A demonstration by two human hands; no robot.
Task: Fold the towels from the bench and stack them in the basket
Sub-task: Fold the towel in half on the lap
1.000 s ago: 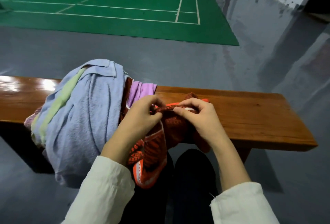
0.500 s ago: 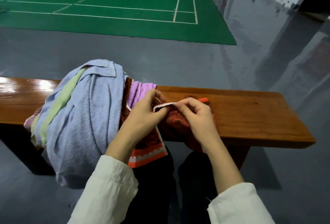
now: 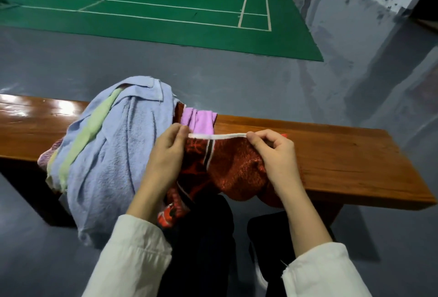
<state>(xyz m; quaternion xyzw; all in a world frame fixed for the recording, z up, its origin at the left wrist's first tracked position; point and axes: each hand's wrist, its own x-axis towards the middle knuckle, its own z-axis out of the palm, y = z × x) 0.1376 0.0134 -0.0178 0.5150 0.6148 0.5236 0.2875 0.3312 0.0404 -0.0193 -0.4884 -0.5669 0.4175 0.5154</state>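
Note:
A red patterned towel (image 3: 234, 168) with a white hem hangs over the front of the wooden bench (image 3: 331, 154). My left hand (image 3: 167, 152) pinches the hem at its left end and my right hand (image 3: 272, 152) pinches it further right, so the white edge is stretched taut between them. Left of my hands a heap of towels sits on the bench: a big light-blue towel (image 3: 113, 159) with a pale green stripe on top, and a purple towel (image 3: 201, 120) poking out behind. No basket is in view.
The bench runs left to right across the view, its right end bare wood. My dark-trousered knees (image 3: 208, 237) are below the towel. Grey floor lies beyond, then a green court (image 3: 166, 12) with white lines. A grey wall (image 3: 379, 36) rises at the right.
My hands have moved apart along the white hem, drawing it out straight. The red towel has been lifted and spread wider, where before it hung bunched between my hands.

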